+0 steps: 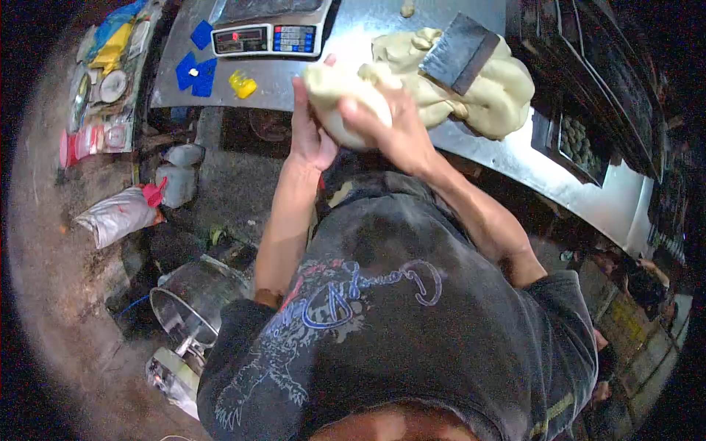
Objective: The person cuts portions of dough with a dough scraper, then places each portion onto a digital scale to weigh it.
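Note:
A lump of pale dough [342, 92] is held between my two hands, over the front edge of the metal table. My left hand [310, 132] supports its left side, and my right hand [390, 125] wraps round its right side with the thumb on top. To the right, a larger mass of dough [507, 88] lies on the table, with a flat metal scraper [457, 53] resting on it. Behind my left hand stands a digital scale [266, 40] with a lit red display.
Blue pieces [197, 72] and a yellow object [242, 84] lie on the metal table [272, 84] at the left. Dark trays [588, 81] stand at the right. Below left are a metal bowl [187, 309] and a white sack [121, 214]. Part of another person [603, 364] shows at the lower right.

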### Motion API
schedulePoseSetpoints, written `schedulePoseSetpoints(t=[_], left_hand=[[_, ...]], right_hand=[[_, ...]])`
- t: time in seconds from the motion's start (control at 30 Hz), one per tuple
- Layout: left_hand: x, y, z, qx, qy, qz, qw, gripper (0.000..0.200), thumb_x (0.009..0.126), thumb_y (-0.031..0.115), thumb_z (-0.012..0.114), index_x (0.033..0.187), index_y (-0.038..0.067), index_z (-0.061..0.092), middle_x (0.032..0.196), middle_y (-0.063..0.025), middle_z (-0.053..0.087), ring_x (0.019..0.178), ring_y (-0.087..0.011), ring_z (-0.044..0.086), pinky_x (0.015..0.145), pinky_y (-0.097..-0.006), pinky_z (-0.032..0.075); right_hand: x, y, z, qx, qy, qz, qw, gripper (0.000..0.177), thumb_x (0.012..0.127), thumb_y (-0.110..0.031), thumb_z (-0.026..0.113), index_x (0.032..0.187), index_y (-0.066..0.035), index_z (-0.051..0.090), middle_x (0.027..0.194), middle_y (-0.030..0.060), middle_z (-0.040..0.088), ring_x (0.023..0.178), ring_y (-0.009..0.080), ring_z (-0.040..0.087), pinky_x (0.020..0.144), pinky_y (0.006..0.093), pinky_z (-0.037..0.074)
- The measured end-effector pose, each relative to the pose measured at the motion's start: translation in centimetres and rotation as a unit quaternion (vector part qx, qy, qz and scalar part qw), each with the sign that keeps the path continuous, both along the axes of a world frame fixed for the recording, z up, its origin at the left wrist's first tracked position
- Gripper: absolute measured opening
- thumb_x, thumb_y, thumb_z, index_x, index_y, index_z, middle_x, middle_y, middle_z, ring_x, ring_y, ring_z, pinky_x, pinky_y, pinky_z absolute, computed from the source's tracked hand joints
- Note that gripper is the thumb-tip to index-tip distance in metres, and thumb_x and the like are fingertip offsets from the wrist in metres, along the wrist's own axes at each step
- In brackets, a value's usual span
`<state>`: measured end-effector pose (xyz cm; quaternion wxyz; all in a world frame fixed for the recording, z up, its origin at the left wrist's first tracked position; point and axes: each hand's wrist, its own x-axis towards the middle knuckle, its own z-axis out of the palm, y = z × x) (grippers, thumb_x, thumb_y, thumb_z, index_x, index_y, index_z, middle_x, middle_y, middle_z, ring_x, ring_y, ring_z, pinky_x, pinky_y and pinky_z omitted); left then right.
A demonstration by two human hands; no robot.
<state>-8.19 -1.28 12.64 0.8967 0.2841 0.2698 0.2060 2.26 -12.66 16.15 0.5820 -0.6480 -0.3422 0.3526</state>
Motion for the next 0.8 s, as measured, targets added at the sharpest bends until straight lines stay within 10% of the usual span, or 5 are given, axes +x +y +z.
schedulePoseSetpoints(t=[0.17, 0.37, 0.5, 0.7, 0.8], left_hand=[[-1.1, 2.1, -1.2, -0.007, -0.072, -0.170, 0.983, 0.074, 0.100, 0.061, 0.046, 0.150, 0.007, 0.042, 0.128, -0.0157, 0.064, 0.117, -0.0293, 0.063, 0.101, -0.0445, 0.052], [-0.9, 2.4, -2.0, -0.161, -0.019, -0.121, 0.979, 0.059, 0.102, 0.054, 0.049, 0.137, 0.007, 0.056, 0.128, -0.0094, 0.066, 0.115, -0.0256, 0.066, 0.100, -0.0437, 0.053], [0.2, 4.2, -0.2, -0.007, 0.101, -0.132, 0.986, 0.068, 0.100, 0.059, 0.049, 0.140, 0.005, 0.051, 0.130, -0.0127, 0.064, 0.117, -0.0242, 0.064, 0.101, -0.0412, 0.052], [0.7, 6.3, -1.5, 0.155, 0.165, -0.286, 0.931, 0.101, 0.085, 0.074, 0.063, 0.150, 0.002, 0.035, 0.141, -0.0161, 0.050, 0.129, -0.0277, 0.053, 0.099, -0.0379, 0.050], [3.1, 4.7, -1.3, 0.103, 0.141, -0.357, 0.917, 0.097, 0.084, 0.070, 0.068, 0.149, 0.005, 0.036, 0.142, -0.0152, 0.048, 0.128, -0.0283, 0.052, 0.095, -0.0371, 0.050]], right_hand=[[1.7, -1.7, 0.9, -0.058, 0.318, 0.197, 0.926, 0.079, 0.088, -0.067, 0.065, 0.129, 0.000, 0.060, 0.114, 0.0115, 0.069, 0.098, 0.0206, 0.068, 0.083, 0.0336, 0.055], [8.0, 0.1, -7.0, 0.007, 0.621, 0.183, 0.762, 0.089, 0.095, -0.073, 0.044, 0.148, -0.002, 0.044, 0.147, 0.0163, 0.052, 0.134, 0.0252, 0.051, 0.113, 0.0432, 0.040], [3.1, 1.1, -6.4, -0.033, 0.406, -0.050, 0.912, 0.082, 0.100, -0.068, 0.039, 0.153, -0.006, 0.038, 0.155, 0.0136, 0.044, 0.141, 0.0252, 0.044, 0.118, 0.0446, 0.032], [1.1, 0.7, -4.6, -0.001, 0.446, -0.305, 0.841, 0.058, 0.102, -0.047, 0.052, 0.136, 0.000, 0.053, 0.130, 0.0158, 0.064, 0.114, 0.0252, 0.065, 0.098, 0.0393, 0.053], [0.5, 0.1, -3.9, -0.065, 0.245, -0.343, 0.904, 0.047, 0.093, -0.039, 0.064, 0.113, 0.003, 0.069, 0.097, 0.0145, 0.073, 0.083, 0.0224, 0.071, 0.076, 0.0344, 0.056]])
